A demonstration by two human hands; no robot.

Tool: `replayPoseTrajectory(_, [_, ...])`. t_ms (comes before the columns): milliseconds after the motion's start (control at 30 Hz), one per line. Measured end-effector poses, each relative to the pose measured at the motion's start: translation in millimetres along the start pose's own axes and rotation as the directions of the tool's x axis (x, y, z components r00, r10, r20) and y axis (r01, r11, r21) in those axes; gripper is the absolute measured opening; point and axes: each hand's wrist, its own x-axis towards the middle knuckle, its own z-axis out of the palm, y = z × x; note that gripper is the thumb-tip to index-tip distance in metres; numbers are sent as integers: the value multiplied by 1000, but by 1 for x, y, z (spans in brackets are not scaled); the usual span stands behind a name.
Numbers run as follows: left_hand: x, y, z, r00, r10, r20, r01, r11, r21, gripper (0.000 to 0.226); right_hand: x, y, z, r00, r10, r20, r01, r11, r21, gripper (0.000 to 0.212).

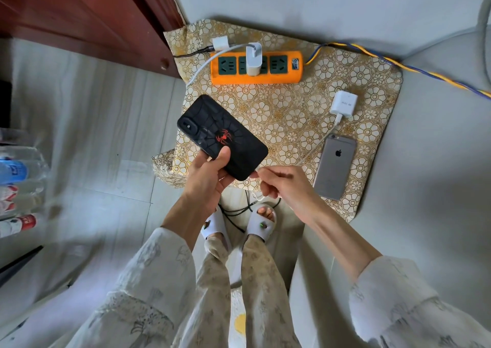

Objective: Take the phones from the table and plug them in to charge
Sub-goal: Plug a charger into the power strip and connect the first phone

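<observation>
One black phone, diagonal, camera upper-left.

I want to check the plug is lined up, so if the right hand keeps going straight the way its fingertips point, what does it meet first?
The right hand, pinching a white cable, points at the bottom edge of the black phone held by the left hand. That edge comes first; whether the plug is already in, I cannot tell.

both forearms reach up from 6 o'clock in pale patterned sleeves, bare from mid-forearm. the left hand is curled under a black spider-print phone, thumb pressed on its back. at 3 o'clock of it, the right hand pinches a thin white cable end against the phone's lower edge.
</observation>
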Motion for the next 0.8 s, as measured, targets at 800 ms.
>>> replayPoseTrajectory(800, [66, 3, -38, 983, 150, -108, 9, 542, 840, 34, 52, -5, 15, 964, 260, 56, -247, 954, -172, 39])
